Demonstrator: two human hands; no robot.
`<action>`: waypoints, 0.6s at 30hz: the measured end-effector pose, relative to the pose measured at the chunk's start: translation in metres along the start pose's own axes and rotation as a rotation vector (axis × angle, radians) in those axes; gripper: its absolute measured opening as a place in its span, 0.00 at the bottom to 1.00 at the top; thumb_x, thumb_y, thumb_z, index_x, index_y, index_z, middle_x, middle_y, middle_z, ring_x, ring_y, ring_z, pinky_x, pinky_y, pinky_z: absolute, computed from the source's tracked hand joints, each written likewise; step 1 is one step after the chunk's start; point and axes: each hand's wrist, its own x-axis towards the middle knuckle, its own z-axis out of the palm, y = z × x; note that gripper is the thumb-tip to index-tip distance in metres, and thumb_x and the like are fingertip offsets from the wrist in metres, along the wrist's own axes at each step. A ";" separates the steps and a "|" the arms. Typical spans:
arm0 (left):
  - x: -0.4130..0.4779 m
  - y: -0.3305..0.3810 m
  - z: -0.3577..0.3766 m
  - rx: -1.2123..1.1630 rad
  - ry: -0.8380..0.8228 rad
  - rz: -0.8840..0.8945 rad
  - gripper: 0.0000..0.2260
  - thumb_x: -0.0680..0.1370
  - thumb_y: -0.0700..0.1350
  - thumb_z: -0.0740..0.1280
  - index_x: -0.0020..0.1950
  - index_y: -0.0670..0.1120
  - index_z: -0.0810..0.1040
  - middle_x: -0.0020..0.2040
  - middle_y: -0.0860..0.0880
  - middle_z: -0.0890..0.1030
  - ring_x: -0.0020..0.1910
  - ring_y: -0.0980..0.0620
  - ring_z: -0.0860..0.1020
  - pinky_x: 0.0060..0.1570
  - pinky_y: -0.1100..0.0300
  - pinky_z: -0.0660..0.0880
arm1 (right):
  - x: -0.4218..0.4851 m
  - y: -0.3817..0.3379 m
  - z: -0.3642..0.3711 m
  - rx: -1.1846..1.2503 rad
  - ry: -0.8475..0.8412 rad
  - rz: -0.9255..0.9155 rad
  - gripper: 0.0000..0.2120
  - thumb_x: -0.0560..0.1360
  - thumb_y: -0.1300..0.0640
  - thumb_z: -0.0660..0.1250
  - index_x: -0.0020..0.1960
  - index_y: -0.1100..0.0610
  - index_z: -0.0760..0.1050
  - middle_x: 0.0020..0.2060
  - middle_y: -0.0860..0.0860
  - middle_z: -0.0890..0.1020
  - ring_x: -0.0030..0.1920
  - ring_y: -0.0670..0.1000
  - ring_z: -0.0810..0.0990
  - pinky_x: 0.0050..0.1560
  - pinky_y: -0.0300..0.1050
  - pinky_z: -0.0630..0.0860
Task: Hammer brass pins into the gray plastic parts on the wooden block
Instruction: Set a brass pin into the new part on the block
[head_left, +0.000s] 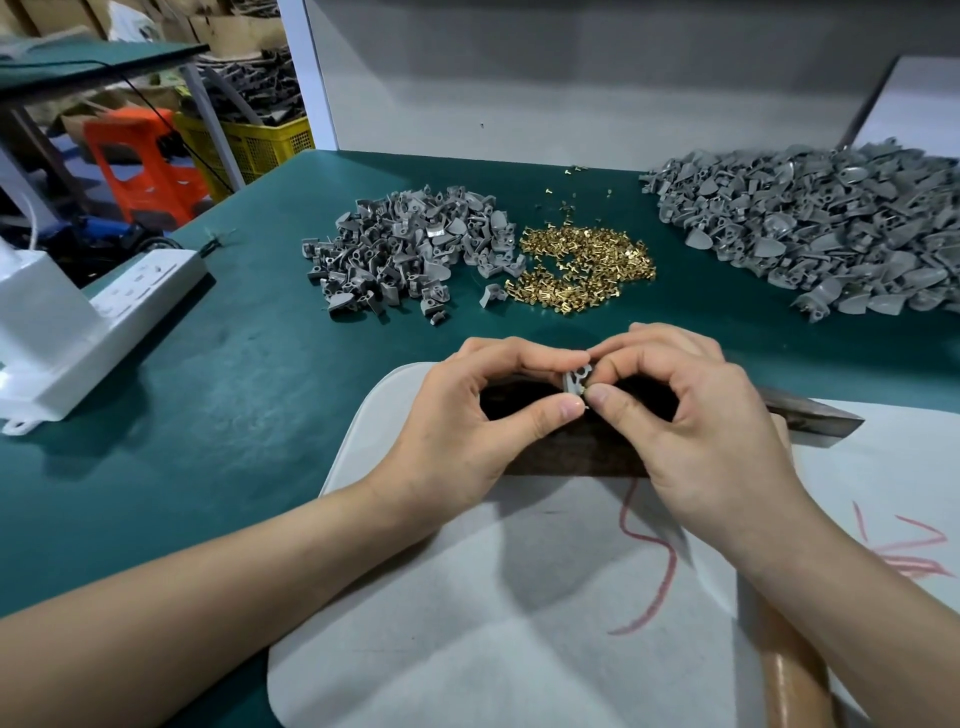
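My left hand (483, 415) pinches a small gray plastic part (575, 382) between thumb and fingers, just above the dark wooden block (571, 457). My right hand (691, 421) pinches a brass pin (587, 399) against that part's lower edge; only the pin's tip shows. A hammer lies under my right forearm, its metal head (815, 421) sticking out to the right and its wooden handle (795, 675) running toward me. A pile of brass pins (582, 270) lies behind the hands, and a small pile of gray parts (410, 249) lies to its left.
A large heap of gray parts (810, 228) fills the back right. The block rests on a white sheet (519, 597) with red marks, on the green table (208, 415). A white power strip (104, 322) lies at the left. A white wall stands behind.
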 end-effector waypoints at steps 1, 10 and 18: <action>0.000 0.000 0.000 -0.003 -0.001 -0.001 0.11 0.70 0.46 0.73 0.51 0.57 0.81 0.47 0.60 0.83 0.53 0.53 0.78 0.57 0.64 0.72 | 0.000 0.000 0.000 -0.003 0.003 -0.003 0.15 0.71 0.61 0.71 0.36 0.43 0.73 0.46 0.37 0.77 0.57 0.42 0.69 0.54 0.21 0.57; 0.000 -0.001 0.000 -0.014 0.004 0.006 0.12 0.70 0.45 0.73 0.50 0.58 0.81 0.49 0.61 0.83 0.53 0.57 0.78 0.56 0.68 0.70 | 0.000 0.001 0.000 0.006 -0.005 -0.034 0.13 0.71 0.62 0.72 0.36 0.46 0.75 0.46 0.38 0.78 0.58 0.41 0.69 0.55 0.21 0.56; 0.000 0.000 0.000 -0.006 -0.002 0.004 0.11 0.71 0.45 0.73 0.52 0.55 0.81 0.46 0.62 0.83 0.51 0.60 0.78 0.54 0.70 0.69 | 0.002 0.005 0.000 0.043 -0.014 -0.009 0.12 0.71 0.61 0.72 0.37 0.45 0.76 0.45 0.38 0.78 0.58 0.43 0.70 0.56 0.23 0.59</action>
